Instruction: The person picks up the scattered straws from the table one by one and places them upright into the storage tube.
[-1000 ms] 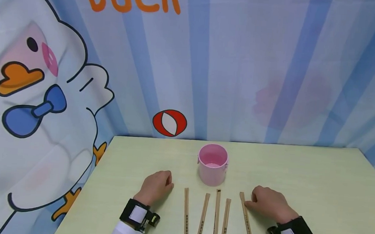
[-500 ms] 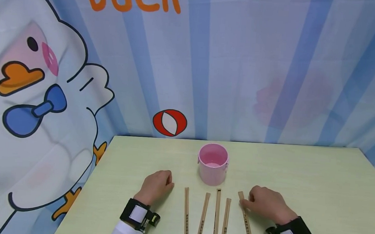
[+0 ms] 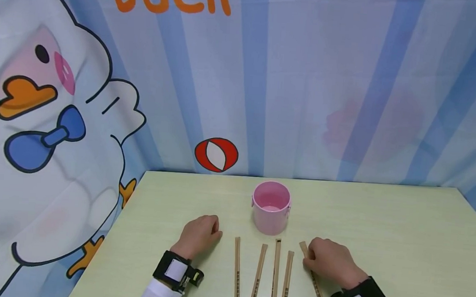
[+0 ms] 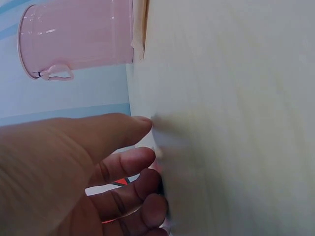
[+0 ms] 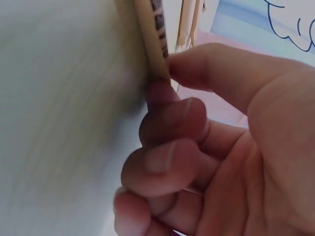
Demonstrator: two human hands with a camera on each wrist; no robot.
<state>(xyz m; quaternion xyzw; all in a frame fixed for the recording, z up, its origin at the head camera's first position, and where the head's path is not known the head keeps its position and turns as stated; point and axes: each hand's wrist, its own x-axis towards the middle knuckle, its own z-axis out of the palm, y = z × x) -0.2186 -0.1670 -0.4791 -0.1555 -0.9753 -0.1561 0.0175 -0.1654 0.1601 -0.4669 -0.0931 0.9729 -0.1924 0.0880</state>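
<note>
My right hand pinches a flat wooden stick with dark printed marks, between thumb and curled fingers. In the right wrist view the stick passes between thumb and forefinger, close to the tabletop. My left hand rests on the table left of the sticks, holding nothing; its fingers are loosely bent and touch the surface. Several similar sticks lie lengthwise between the hands, among them a leftmost stick and a middle stick. Their near ends are cut off by the head view.
A pink bucket stands upright behind the sticks, with nothing visible inside. The pale table ends at a blue striped curtain with a printed duck. Each wrist wears a black strap with a camera.
My right hand has shifted slightly left and now grips the rightmost stick, whose far end has swung left. My left hand, the bucket and the other sticks have stayed put.
</note>
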